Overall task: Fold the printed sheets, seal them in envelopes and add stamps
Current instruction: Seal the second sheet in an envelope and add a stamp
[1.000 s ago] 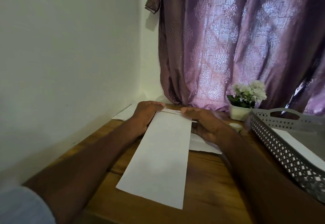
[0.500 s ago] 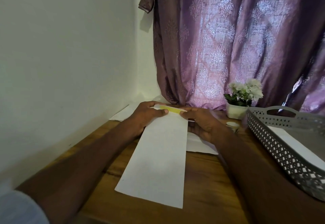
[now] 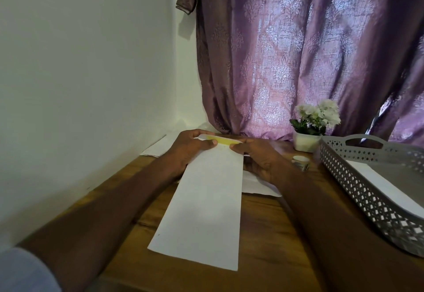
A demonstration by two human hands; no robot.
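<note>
White envelope (image 3: pixel 204 202) is lying lengthwise mid-counter (image 3: pixel 270 241), its flap end at 12 o'clock pinched in the grip of both the left hand (image 3: pixel 190 148) and right hand (image 3: pixel 257 158). Bare wood is showing at 6 o'clock. The yellow adhesive strip (image 3: pixel 221 140) is now showing wider than before.

Counted: one envelope (image 3: pixel 202 202), two hands (left (image 3: pixel 191 148), right (image 3: pixel 257 157)), one tray (image 3: pixel 358 177), one flowerpot (image 3: pixel 306 141), one small jar (image 3: pixel 301 162), one curtain (image 3: pixel 298 51).
</note>
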